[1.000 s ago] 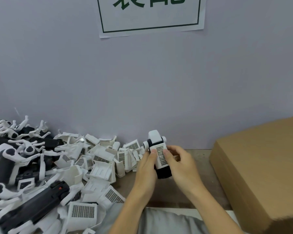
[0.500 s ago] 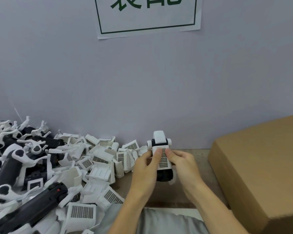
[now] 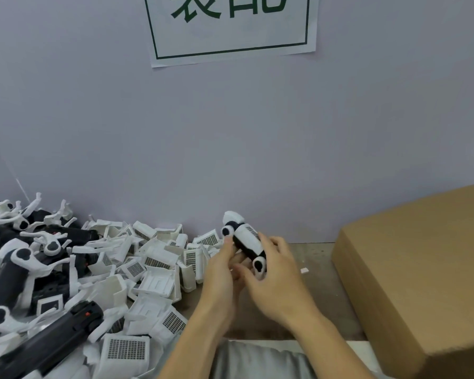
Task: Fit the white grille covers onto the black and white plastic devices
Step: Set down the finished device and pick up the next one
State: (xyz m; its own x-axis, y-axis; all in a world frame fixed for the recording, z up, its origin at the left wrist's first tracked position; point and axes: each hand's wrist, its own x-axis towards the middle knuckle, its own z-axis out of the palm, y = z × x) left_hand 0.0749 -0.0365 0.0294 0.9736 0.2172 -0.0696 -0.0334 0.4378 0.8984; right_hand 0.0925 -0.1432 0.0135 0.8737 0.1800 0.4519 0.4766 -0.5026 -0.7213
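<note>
Head view: we hold the black and white device point(image 3: 245, 242) clamped in left hand point(image 3: 221, 265) and right hand point(image 3: 274, 272), and should press its grille cover point(image 3: 251, 231) evenly until flush.

Two bare forearms without sleeves, left hand point(image 3: 221, 272) and right hand point(image 3: 275, 280) ungloved, grey garment point(image 3: 257, 361) below
</note>
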